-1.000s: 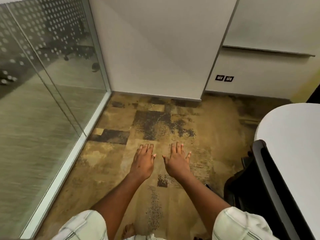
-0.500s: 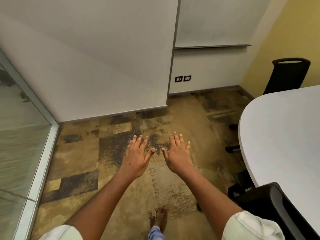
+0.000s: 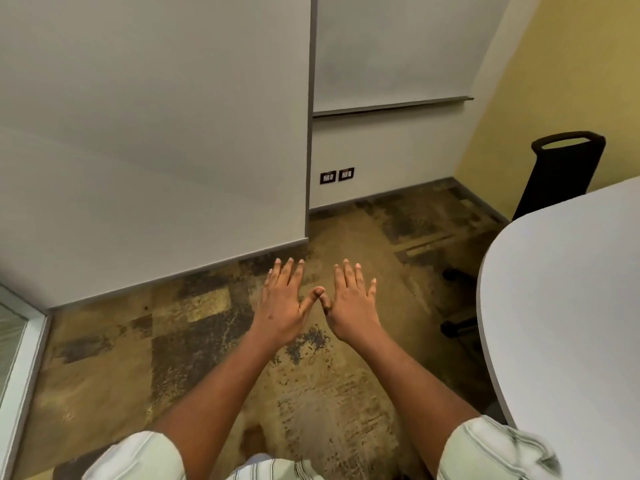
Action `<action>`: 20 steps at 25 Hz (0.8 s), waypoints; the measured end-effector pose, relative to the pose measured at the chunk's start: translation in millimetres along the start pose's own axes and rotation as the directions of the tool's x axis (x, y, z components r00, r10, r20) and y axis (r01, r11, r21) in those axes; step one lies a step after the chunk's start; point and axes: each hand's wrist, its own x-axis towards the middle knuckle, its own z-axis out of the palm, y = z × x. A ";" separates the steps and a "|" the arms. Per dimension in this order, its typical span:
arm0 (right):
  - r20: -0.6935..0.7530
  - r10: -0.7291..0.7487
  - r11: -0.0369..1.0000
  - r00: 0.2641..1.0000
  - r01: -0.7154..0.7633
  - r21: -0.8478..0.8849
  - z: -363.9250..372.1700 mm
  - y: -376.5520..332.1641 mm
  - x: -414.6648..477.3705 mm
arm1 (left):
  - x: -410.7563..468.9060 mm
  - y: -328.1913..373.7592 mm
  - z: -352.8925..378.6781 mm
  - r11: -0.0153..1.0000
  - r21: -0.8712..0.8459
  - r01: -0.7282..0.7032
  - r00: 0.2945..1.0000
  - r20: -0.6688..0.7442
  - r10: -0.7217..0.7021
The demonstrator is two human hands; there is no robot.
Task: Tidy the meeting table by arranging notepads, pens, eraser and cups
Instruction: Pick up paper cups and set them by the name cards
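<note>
My left hand [image 3: 284, 303] and my right hand [image 3: 353, 303] are stretched out in front of me over the carpet, palms down, fingers spread, holding nothing. Their thumb tips touch between them. The white meeting table [image 3: 568, 306] curves in from the right; the part that shows is bare. No notepads, pens, eraser or cups are in view.
A black chair [image 3: 561, 168] stands beyond the table against the yellow wall, and chair feet [image 3: 457, 327] show under the table's edge. White walls with two sockets [image 3: 336, 176] close the far side. A glass partition frame [image 3: 20, 368] runs along the left. Patterned carpet lies below.
My view has swung to the right: the glass wall has slid out to the left and more of the table and a far chair have come in. My thumbs have come together.
</note>
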 end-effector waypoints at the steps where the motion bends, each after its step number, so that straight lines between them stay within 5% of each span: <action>1: -0.006 0.024 1.000 1.000 -0.024 -0.014 -0.5 6.8 22.7 | 27.3 -2.4 5.0 1.000 -0.014 -0.018 1.000 0.011 0.018; 9: -0.082 0.240 0.971 0.967 -0.240 0.016 -17.3 45.3 202.7 | 251.6 -15.5 32.9 0.977 -0.052 -0.205 0.973 0.102 0.209; 20: -0.249 0.511 0.857 0.823 -0.512 0.067 -73.1 167.2 402.0 | 512.5 49.2 97.7 0.889 -0.063 -0.453 0.876 0.158 0.457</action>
